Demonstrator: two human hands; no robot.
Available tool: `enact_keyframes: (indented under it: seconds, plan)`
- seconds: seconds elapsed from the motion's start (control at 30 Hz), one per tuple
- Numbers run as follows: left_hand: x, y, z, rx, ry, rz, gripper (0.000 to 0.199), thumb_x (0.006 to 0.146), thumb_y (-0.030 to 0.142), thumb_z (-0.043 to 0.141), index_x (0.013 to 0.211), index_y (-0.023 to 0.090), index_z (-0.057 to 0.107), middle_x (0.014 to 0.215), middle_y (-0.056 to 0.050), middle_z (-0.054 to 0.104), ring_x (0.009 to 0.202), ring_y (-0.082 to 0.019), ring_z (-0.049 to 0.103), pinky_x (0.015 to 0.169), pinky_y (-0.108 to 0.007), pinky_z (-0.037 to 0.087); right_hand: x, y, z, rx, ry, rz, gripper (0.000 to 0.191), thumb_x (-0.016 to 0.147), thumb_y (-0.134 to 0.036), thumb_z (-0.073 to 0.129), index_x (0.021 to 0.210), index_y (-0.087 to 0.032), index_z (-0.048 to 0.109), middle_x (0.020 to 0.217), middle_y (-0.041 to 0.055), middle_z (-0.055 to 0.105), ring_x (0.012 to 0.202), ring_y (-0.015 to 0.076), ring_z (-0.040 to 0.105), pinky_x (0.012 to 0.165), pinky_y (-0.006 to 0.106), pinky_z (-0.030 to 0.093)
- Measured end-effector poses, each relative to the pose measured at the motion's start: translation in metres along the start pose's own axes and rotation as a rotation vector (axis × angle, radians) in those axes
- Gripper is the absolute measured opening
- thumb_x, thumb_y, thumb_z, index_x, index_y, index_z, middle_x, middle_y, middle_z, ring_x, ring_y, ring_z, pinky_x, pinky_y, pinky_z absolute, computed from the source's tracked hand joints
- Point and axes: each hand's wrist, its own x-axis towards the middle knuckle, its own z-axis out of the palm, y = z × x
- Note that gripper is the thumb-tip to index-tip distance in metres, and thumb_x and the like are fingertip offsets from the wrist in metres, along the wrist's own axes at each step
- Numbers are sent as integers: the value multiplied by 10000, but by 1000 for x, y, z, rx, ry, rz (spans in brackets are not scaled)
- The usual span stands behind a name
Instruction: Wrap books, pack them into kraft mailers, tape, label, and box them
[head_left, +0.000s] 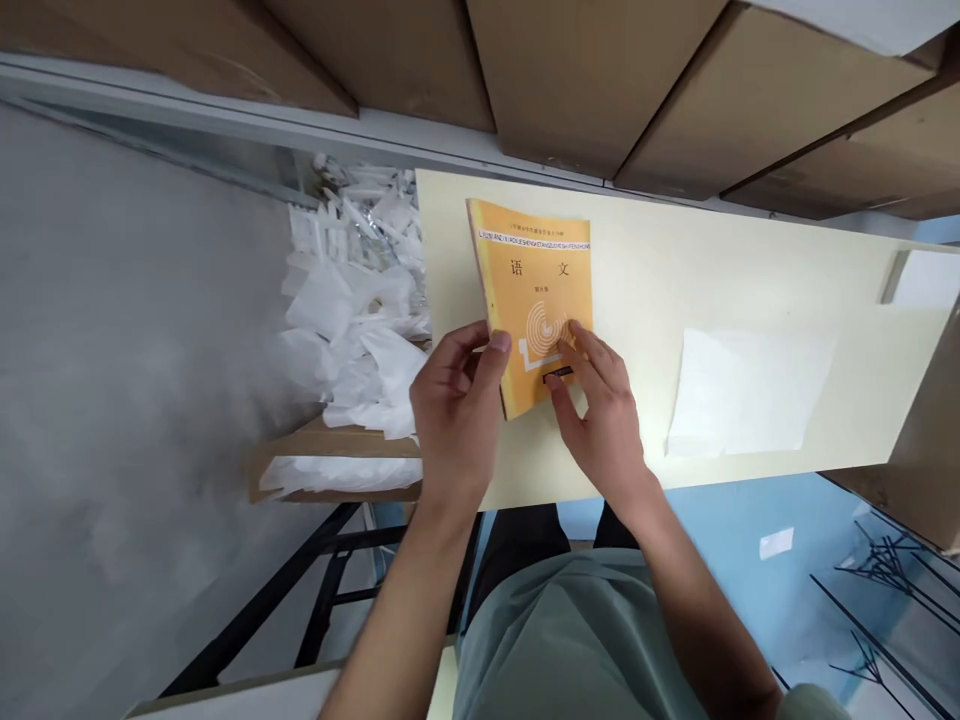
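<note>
An orange-yellow paperback textbook (536, 290) with Chinese characters, a line of Latin letters and white concentric arcs on its cover is held up over the cream tabletop (637, 240). My left hand (461, 410) grips it by the left edge near the spine, thumb on the front cover and fingers behind. My right hand (604, 420) rests on the lower right of the cover, fingertips touching it near a small dark label, fingers bent and slightly apart. What lies under the book is hidden.
White paper sheets (750, 392) lie to the right on the table, with a white stack (926, 278) farther right. Crumpled white wrapping (360, 310) fills a heap left of the table. Brown cardboard boxes (585, 80) line the back. A black metal frame (322, 590) stands lower left.
</note>
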Motion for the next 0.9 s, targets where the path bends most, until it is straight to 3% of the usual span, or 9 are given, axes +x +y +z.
enact_keyframes:
  seconds: [0.17,0.27,0.37,0.47,0.57,0.7,0.9]
  plan:
    - [-45,29,21,20,25,43,266,980,505,767,1121,281,789,1074,-18,819,1101,-236,780,974,-392,675,-4,17,-49,149,79,77,575,1156,-353,481,1724,-348,395,1628,105,610,1496,287,613,1151,533,645]
    - [-78,33,55,-67,59,22,236,922,466,849,1090,304,806,1084,-5,833,1116,-264,784,1031,-478,670,-21,45,-95,194,121,140,560,1156,-374,493,1711,-358,420,1535,95,689,1314,264,728,1063,472,691]
    - [-106,20,112,-54,28,-1,268,902,454,873,1092,275,812,1085,-10,836,1029,-235,789,1014,-444,663,-47,89,-152,148,202,220,492,1138,-378,517,1628,-346,551,1477,87,728,1194,245,765,1004,453,707]
    - [-133,0,181,104,-123,41,270,962,480,783,1102,249,791,1031,-19,824,939,-197,779,881,-347,662,-76,140,-207,111,309,317,425,1092,-378,577,1500,-322,680,1404,82,769,1100,233,777,951,444,713]
    - [-154,-18,238,237,-229,133,282,1011,481,688,1104,229,774,1013,-34,802,881,-181,759,803,-315,642,-96,189,-245,127,397,390,386,1034,-381,657,1399,-296,745,1333,91,801,1055,240,778,903,441,708]
    - [-166,-33,278,365,-218,179,260,1024,449,665,1083,225,783,1033,-48,789,848,-176,736,784,-326,618,-105,232,-264,151,388,429,373,1007,-371,683,1356,-265,762,1266,102,819,1046,246,781,880,436,697]
    - [-163,-47,285,516,-185,135,214,1004,387,677,1085,229,796,989,-36,803,812,-176,731,794,-334,602,-97,262,-253,181,290,412,362,1024,-294,616,1360,-265,750,1223,81,824,997,211,791,889,415,695]
